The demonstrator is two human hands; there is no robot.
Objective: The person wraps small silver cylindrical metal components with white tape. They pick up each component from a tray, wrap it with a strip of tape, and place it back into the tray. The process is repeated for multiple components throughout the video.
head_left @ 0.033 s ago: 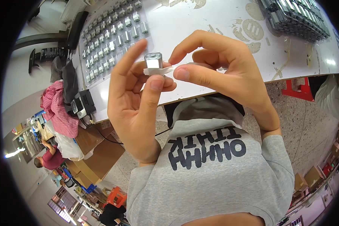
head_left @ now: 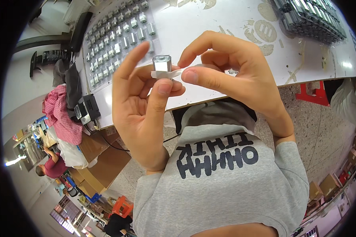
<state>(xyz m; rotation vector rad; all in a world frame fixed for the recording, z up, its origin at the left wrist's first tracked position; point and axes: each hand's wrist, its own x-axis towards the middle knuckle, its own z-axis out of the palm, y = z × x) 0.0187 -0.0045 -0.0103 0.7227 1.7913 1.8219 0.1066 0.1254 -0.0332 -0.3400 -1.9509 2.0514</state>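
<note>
My left hand [head_left: 140, 104] pinches a small silver metal motor [head_left: 162, 64] upright between thumb and fingers, its index finger raised clear. Around the motor's lower part runs a white strip of tape [head_left: 166, 74], which stretches off to the right. The strip's other end is in my right hand [head_left: 237, 71], gripped between thumb and fingers. Where the strip passes behind the right thumb it is partly hidden. Both hands are above the front edge of the white table [head_left: 221, 19].
A clear plastic tray [head_left: 118, 39] with rows of similar silver motors lies at the left. Stacked metal parts [head_left: 310, 19] stand at the back right. A black device with keys [head_left: 87, 108] sits on the table's left edge. Other people work farther off.
My left index finger has shifted slightly left, and the motor has moved a touch to the right. My right hand keeps its grip on the strip.
</note>
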